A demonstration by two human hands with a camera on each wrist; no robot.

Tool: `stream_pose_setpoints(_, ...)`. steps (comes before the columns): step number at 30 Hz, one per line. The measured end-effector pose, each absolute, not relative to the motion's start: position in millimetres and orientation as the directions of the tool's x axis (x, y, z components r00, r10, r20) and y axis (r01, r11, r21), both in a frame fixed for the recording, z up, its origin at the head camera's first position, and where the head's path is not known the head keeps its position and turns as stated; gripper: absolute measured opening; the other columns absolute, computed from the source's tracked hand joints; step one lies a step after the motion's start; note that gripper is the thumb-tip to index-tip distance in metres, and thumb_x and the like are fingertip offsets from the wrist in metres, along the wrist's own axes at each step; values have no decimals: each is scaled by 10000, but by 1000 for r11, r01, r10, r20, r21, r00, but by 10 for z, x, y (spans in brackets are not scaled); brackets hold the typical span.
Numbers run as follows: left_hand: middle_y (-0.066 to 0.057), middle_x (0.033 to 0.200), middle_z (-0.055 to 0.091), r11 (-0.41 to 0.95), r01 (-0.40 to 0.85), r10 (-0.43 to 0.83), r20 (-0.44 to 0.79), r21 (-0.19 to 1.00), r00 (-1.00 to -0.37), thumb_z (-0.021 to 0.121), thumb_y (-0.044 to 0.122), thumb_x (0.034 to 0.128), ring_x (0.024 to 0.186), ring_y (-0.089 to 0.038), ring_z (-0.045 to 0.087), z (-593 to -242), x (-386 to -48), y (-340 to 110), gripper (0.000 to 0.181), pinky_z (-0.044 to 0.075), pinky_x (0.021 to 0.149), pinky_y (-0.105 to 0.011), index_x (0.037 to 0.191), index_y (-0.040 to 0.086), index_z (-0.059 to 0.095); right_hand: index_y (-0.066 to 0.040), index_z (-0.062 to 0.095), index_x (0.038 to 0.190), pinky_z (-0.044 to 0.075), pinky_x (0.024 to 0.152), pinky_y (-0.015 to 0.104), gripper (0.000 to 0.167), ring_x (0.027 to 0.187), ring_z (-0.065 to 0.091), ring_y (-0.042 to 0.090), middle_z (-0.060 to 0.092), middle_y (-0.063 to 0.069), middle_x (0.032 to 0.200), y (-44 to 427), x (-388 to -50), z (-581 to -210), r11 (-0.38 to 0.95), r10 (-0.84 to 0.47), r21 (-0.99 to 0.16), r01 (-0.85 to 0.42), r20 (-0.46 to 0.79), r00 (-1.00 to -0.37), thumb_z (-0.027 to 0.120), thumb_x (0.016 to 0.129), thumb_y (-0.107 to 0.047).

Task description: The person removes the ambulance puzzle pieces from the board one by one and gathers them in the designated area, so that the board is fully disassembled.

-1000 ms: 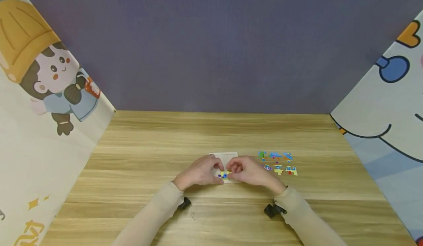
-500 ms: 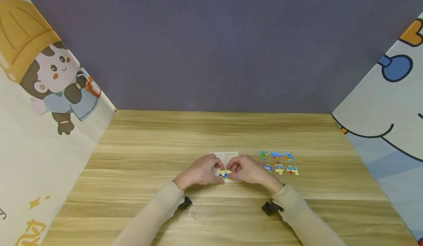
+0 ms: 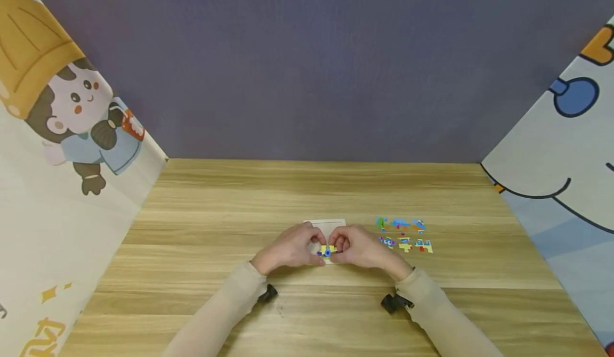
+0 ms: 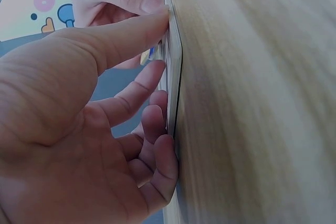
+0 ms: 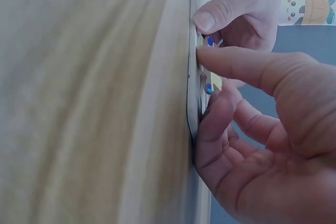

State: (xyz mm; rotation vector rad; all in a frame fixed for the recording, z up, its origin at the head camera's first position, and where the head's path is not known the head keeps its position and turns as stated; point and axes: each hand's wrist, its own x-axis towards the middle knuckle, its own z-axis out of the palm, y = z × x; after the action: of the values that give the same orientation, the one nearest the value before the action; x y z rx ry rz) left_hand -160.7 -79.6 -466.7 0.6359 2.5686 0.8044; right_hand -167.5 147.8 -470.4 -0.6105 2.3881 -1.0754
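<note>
A small white puzzle board (image 3: pixel 331 223) lies flat on the table between both hands. Over its near part sits a yellow and blue puzzle piece (image 3: pixel 328 251). My left hand (image 3: pixel 295 246) pinches this piece from the left with curled fingers, its thumb down by the board's near edge. From the other side, my right hand (image 3: pixel 362 246) holds it between thumb and index finger. In the right wrist view the puzzle piece (image 5: pixel 216 81) stands tilted off the board (image 5: pixel 192 103). Fingers hide much of the board and the piece's edges.
Right of the board lie loose puzzle pieces in two rows: a far row with a blue piece (image 3: pixel 401 223) and a near row with a yellow piece (image 3: pixel 405 245). A purple-grey panel (image 3: pixel 326 80) closes off the wooden table (image 3: pixel 240 197) at the back.
Both hands keep their places at the board. The right fingers have shifted slightly, and more of the piece's blue middle shows between the hands. The loose pieces stay put.
</note>
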Motion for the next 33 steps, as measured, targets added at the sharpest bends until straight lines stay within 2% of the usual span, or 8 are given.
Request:
stream_pose_setpoints(6, 60, 1064, 625, 729, 320, 526, -196, 605, -828, 920, 350, 821, 972, -114, 556, -4680, -1611, -800, 380, 485, 873, -311, 1129, 232, 733, -184, 711, 1027, 477, 648, 238, 157, 728, 557, 115, 665, -33, 915, 1509, -1656, -4698, 587, -563, -774, -236, -181, -806, 818, 915, -202)
stream_pose_setpoints(15, 43, 1101, 664, 736, 372, 544, -167, 565, -822, 903, 354, 833, 1022, -129, 602, -4669, -1596, -782, 403, 514, 910, -313, 1169, 208, 735, -94, 703, 1044, 501, 654, 220, 145, 820, 604, 150, 683, 40, 952, 1565, -1681, -4749, 526, -571, -829, -189, -179, -801, 781, 936, -154)
stream_pose_setpoints(19, 43, 1150, 700, 744, 400, 552, -157, 535, -819, 888, 386, 847, 1072, -139, 640, -4646, -1592, -739, 424, 538, 936, -332, 1204, 210, 741, -71, 700, 1067, 526, 696, 226, 147, 876, 626, 164, 689, 61, 979, 1580, -1694, -4758, 502, -583, -846, -177, -180, -792, 762, 958, -148)
stream_pose_setpoints(23, 46, 1164, 703, 744, 413, 562, -158, 524, -812, 873, 419, 853, 1044, -121, 644, -4645, -1602, -680, 474, 545, 907, -316, 1256, 209, 741, -69, 713, 1103, 542, 758, 231, 144, 919, 638, 158, 704, 70, 1018, 1610, -1698, -4754, 485, -589, -857, -175, -172, -789, 731, 1000, -167)
stream_pose_setpoints(30, 50, 1137, 694, 739, 418, 571, -162, 528, -805, 889, 391, 856, 1038, -109, 625, -4664, -1607, -652, 443, 520, 892, -301, 1250, 242, 750, -65, 742, 1094, 505, 651, 219, 139, 791, 609, 138, 710, 67, 963, 1775, -1702, -4710, 516, -543, -841, -159, -177, -821, 717, 1012, -174)
stream_pose_setpoints(33, 39, 1123, 691, 733, 414, 571, -157, 540, -806, 896, 371, 849, 1028, -121, 623, -4664, -1606, -656, 414, 512, 879, -301, 1223, 258, 760, -85, 741, 1086, 493, 661, 229, 132, 787, 597, 142, 708, 42, 958, 1846, -1701, -4705, 561, -519, -810, -169, -185, -834, 709, 1016, -192)
